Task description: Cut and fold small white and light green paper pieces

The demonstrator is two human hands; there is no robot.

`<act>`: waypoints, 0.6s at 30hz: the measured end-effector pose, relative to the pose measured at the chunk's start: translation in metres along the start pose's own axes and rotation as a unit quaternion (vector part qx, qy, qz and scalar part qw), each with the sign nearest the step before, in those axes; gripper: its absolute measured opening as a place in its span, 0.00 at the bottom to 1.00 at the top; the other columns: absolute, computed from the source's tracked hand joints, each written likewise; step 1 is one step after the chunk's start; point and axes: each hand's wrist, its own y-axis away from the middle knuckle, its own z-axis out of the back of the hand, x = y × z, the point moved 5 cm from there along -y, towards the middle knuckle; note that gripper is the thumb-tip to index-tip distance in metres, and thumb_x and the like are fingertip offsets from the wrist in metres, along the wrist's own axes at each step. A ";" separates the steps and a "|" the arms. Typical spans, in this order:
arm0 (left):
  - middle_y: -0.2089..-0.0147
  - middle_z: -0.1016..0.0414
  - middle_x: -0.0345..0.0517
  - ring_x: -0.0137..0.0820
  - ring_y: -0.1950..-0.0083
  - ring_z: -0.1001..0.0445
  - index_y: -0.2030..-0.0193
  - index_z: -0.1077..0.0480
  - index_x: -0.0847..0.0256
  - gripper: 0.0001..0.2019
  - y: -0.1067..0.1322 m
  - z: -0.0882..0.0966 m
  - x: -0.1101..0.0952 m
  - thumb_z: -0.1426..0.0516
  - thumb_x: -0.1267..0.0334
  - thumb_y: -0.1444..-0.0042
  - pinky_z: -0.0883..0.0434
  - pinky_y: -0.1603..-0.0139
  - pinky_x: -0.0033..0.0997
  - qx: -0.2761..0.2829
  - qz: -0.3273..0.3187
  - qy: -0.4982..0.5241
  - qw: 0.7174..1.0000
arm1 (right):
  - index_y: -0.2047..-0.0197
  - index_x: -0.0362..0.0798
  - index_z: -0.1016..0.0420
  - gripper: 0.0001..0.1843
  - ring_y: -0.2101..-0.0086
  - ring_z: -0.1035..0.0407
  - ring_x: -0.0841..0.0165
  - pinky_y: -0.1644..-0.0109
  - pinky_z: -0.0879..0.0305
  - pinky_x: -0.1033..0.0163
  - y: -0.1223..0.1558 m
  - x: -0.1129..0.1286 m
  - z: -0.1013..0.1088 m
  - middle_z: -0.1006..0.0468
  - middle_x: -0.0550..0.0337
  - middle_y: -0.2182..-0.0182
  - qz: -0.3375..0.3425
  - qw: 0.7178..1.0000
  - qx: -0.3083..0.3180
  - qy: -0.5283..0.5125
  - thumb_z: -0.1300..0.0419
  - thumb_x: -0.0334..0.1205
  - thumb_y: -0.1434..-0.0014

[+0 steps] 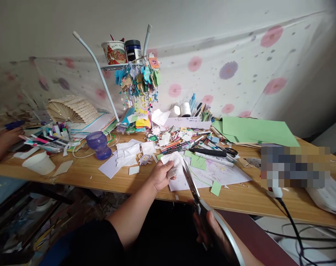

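My left hand is closed on a small white textured piece of paper or cloth, held just above the wooden table's front edge. My right hand grips the handles of a pair of grey scissors. The blades point up and away, with the tips right beside the white piece's right edge. White paper scraps lie just left of my left hand.
Pens and markers litter the table's middle, with green paper sheets at the right and a purple cup left. A white bowl and another person's hand are far left. A cable hangs at the right.
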 end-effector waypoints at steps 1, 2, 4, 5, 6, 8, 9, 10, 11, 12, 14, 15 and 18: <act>0.75 0.29 0.37 0.22 0.78 0.33 0.66 0.32 0.62 0.19 0.000 0.000 0.000 0.31 0.62 0.65 0.40 0.84 0.19 0.003 0.002 0.007 1.000 | 0.54 0.47 0.37 0.32 0.79 0.45 0.74 0.71 0.37 0.61 0.000 -0.001 -0.001 0.39 0.66 0.76 -0.001 1.000 0.000 -0.002 0.56 0.67 0.45; 0.74 0.29 0.37 0.22 0.78 0.33 0.66 0.32 0.62 0.19 0.001 0.000 0.000 0.31 0.62 0.65 0.40 0.84 0.19 0.007 0.005 0.011 1.000 | 0.54 0.47 0.37 0.33 0.79 0.45 0.73 0.71 0.37 0.61 -0.001 -0.001 -0.002 0.39 0.66 0.76 -0.001 1.000 -0.001 -0.009 0.55 0.68 0.46; 0.74 0.29 0.36 0.22 0.78 0.33 0.65 0.32 0.61 0.19 0.001 -0.001 0.000 0.31 0.63 0.65 0.40 0.84 0.18 0.015 0.011 0.012 1.000 | 0.55 0.48 0.36 0.34 0.79 0.44 0.73 0.71 0.36 0.61 -0.002 0.000 -0.004 0.39 0.66 0.76 -0.006 1.000 -0.010 -0.028 0.53 0.70 0.48; 0.74 0.30 0.36 0.22 0.78 0.33 0.65 0.32 0.61 0.19 0.002 -0.002 0.001 0.31 0.63 0.64 0.40 0.84 0.18 0.019 0.012 0.008 1.000 | 0.56 0.48 0.35 0.34 0.79 0.44 0.73 0.71 0.36 0.61 -0.003 0.000 -0.005 0.39 0.66 0.76 -0.012 0.999 -0.015 -0.039 0.52 0.70 0.49; 0.74 0.30 0.36 0.22 0.78 0.33 0.65 0.31 0.62 0.19 0.002 -0.002 0.001 0.31 0.63 0.64 0.40 0.84 0.19 0.023 0.013 0.003 1.000 | 0.57 0.49 0.34 0.34 0.79 0.44 0.73 0.71 0.36 0.61 -0.003 0.001 -0.006 0.39 0.66 0.76 -0.019 0.999 -0.019 -0.047 0.51 0.71 0.51; 0.75 0.31 0.36 0.22 0.78 0.33 0.65 0.31 0.62 0.18 0.002 -0.003 0.001 0.31 0.62 0.63 0.41 0.85 0.19 0.027 0.013 -0.007 1.000 | 0.60 0.49 0.33 0.34 0.79 0.44 0.73 0.72 0.37 0.62 -0.004 0.003 -0.008 0.39 0.66 0.76 -0.028 0.998 -0.029 -0.055 0.50 0.71 0.52; 0.75 0.31 0.36 0.22 0.79 0.33 0.65 0.31 0.62 0.18 0.002 -0.003 0.001 0.31 0.62 0.63 0.41 0.85 0.19 0.027 0.012 -0.010 1.000 | 0.61 0.49 0.33 0.33 0.79 0.44 0.74 0.72 0.37 0.62 -0.004 0.004 -0.008 0.39 0.65 0.76 -0.028 0.998 -0.032 -0.053 0.50 0.71 0.52; 0.75 0.31 0.36 0.22 0.79 0.33 0.65 0.31 0.62 0.18 0.002 -0.003 0.001 0.31 0.62 0.63 0.41 0.85 0.19 0.026 0.011 -0.013 1.000 | 0.61 0.48 0.33 0.33 0.79 0.44 0.74 0.72 0.37 0.62 -0.004 0.005 -0.009 0.39 0.65 0.76 -0.024 0.998 -0.034 -0.047 0.51 0.71 0.52; 0.75 0.30 0.37 0.21 0.79 0.33 0.65 0.31 0.62 0.19 0.001 -0.003 0.000 0.31 0.62 0.63 0.41 0.85 0.19 0.024 0.009 -0.014 1.000 | 0.59 0.48 0.33 0.34 0.79 0.44 0.73 0.72 0.36 0.62 -0.004 0.007 -0.009 0.39 0.65 0.76 -0.017 0.998 -0.036 -0.039 0.51 0.71 0.51; 0.74 0.30 0.37 0.21 0.79 0.34 0.65 0.32 0.62 0.19 0.001 -0.003 0.000 0.31 0.62 0.63 0.41 0.85 0.19 0.019 0.006 -0.015 1.000 | 0.57 0.48 0.34 0.34 0.78 0.43 0.73 0.71 0.36 0.62 -0.004 0.008 -0.008 0.38 0.65 0.76 -0.009 0.999 -0.036 -0.030 0.51 0.70 0.50; 0.75 0.30 0.36 0.21 0.79 0.34 0.67 0.32 0.62 0.18 0.000 0.000 0.000 0.31 0.62 0.64 0.42 0.85 0.18 0.000 0.002 -0.021 1.000 | 0.52 0.47 0.36 0.35 0.78 0.43 0.73 0.71 0.35 0.61 -0.003 0.009 -0.008 0.38 0.65 0.76 0.006 0.999 -0.034 -0.012 0.52 0.69 0.48; 0.76 0.30 0.36 0.21 0.80 0.35 0.68 0.33 0.62 0.18 -0.001 0.001 0.000 0.32 0.61 0.63 0.42 0.85 0.18 -0.013 0.002 -0.028 1.000 | 0.50 0.47 0.37 0.36 0.78 0.43 0.73 0.71 0.35 0.61 -0.003 0.009 -0.007 0.38 0.65 0.75 0.012 0.999 -0.032 -0.003 0.53 0.69 0.48; 0.79 0.32 0.35 0.21 0.82 0.36 0.70 0.33 0.62 0.17 -0.002 0.005 0.001 0.33 0.59 0.63 0.44 0.87 0.18 -0.047 0.007 -0.057 0.997 | 0.49 0.45 0.37 0.36 0.78 0.43 0.73 0.72 0.35 0.62 -0.003 0.009 -0.005 0.39 0.65 0.76 0.023 0.999 -0.033 0.025 0.54 0.68 0.46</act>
